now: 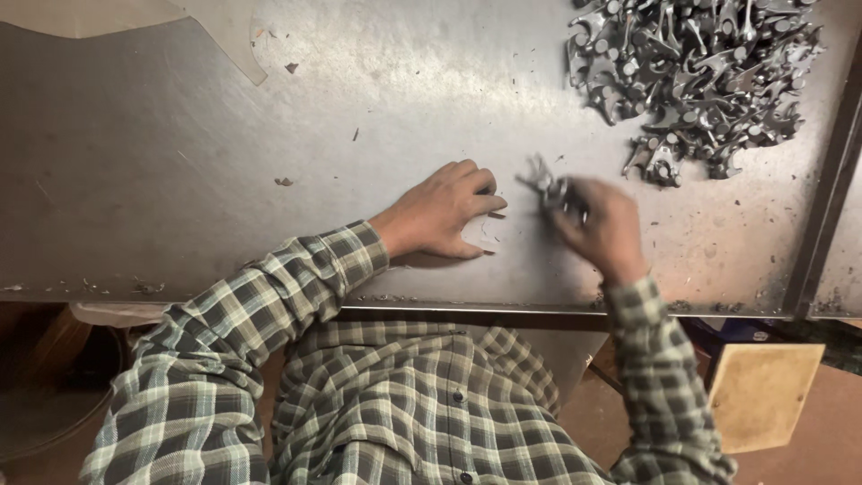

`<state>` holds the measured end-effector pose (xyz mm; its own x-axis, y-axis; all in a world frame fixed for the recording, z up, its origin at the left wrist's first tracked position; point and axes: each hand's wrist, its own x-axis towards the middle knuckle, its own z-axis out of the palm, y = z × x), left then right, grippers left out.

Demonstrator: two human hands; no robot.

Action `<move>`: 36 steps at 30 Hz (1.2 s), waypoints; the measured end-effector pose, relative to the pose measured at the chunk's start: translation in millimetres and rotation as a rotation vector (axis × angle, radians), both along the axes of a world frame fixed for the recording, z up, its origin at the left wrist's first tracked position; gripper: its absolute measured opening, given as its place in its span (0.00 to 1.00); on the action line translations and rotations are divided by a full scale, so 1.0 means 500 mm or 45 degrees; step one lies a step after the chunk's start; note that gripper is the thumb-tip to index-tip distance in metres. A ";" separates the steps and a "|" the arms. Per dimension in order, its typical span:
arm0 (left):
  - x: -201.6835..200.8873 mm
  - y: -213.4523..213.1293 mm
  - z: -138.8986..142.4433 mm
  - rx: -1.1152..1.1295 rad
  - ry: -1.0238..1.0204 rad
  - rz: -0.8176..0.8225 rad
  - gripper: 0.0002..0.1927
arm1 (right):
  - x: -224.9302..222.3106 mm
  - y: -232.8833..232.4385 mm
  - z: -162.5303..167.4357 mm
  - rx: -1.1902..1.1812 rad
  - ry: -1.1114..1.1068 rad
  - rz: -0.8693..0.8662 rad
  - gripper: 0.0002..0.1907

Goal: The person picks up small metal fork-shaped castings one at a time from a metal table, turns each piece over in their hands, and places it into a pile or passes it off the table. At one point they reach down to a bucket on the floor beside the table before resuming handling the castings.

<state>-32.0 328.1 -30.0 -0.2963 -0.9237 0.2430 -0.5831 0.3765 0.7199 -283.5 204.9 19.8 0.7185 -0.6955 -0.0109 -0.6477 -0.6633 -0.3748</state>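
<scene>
My right hand [602, 224] is blurred and closed around a small grey metal casting [545, 184] whose forked end sticks out to the left of the fingers. My left hand [444, 211] rests on the steel tabletop [269, 180] with its fingers curled down over something small and dark that is mostly hidden. The two hands lie close together near the table's front edge. A heap of similar grey metal castings [691, 67] lies at the far right of the table, beyond my right hand.
Small metal chips and flakes [284, 181] are scattered over the tabletop. A raised metal rail [822, 207] runs along the table's right side. Below the front edge are a tan board [763, 395] at the right and a dark round container [54, 395] at the left.
</scene>
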 end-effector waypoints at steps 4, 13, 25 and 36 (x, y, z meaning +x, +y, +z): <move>-0.003 0.000 0.005 0.024 -0.021 -0.011 0.33 | -0.047 0.090 0.008 0.049 -0.095 -0.065 0.19; -0.011 0.002 0.000 0.001 -0.039 -0.017 0.34 | -0.061 0.126 -0.037 -0.035 -0.225 -0.096 0.17; -0.013 0.001 0.005 0.033 -0.034 -0.023 0.35 | -0.039 0.108 -0.007 0.009 -0.150 0.192 0.16; -0.028 0.002 0.029 0.066 0.007 -0.029 0.36 | -0.066 0.093 0.001 -0.003 -0.134 0.310 0.17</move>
<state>-46.2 329.0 -15.3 -0.3165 -0.9279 0.1971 -0.5704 0.3522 0.7420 -316.6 251.5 20.2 0.8619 -0.5017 0.0744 -0.4262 -0.7959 -0.4300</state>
